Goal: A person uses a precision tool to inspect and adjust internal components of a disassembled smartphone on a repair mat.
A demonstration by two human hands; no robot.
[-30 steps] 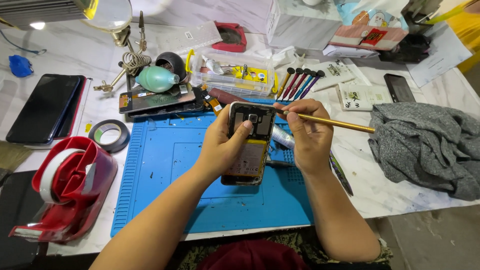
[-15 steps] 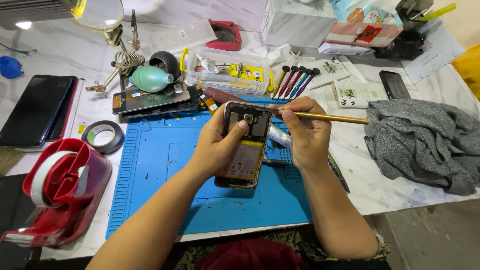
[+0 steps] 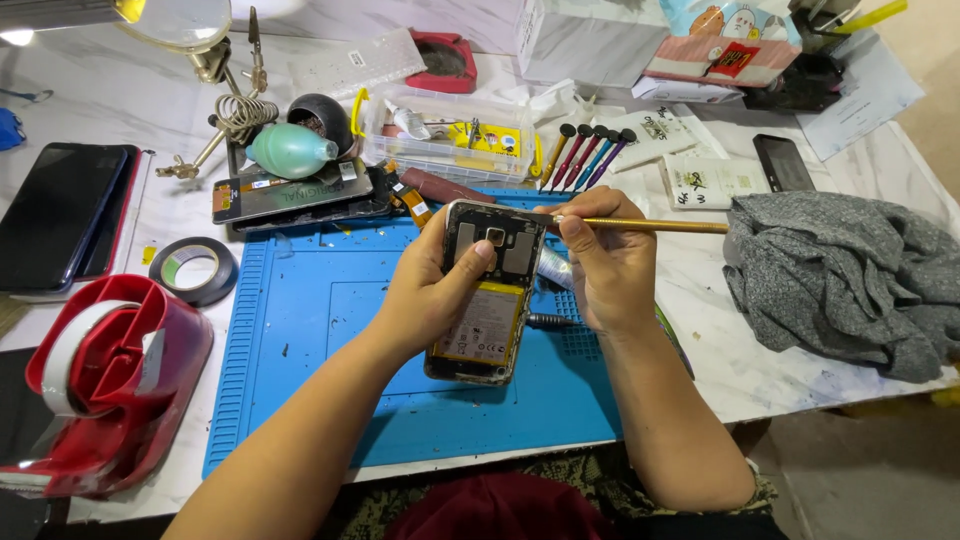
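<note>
A phone repair bench, to judge by what lies around the left hand (image 3: 432, 290): opened phone (image 3: 487, 290) in its grip, blue work mat (image 3: 330, 330) beneath, screwdrivers (image 3: 588, 155) just beyond, magnifier lamp (image 3: 185, 20), red tape dispenser (image 3: 100, 380) and spare phones (image 3: 60, 215) farther left.

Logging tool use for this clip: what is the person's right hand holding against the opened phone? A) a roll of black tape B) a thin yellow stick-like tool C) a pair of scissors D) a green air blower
B: the right hand pinches a thin yellow stick-like tool whose tip meets the top edge of the opened phone, which the left hand holds over the blue mat.
</note>
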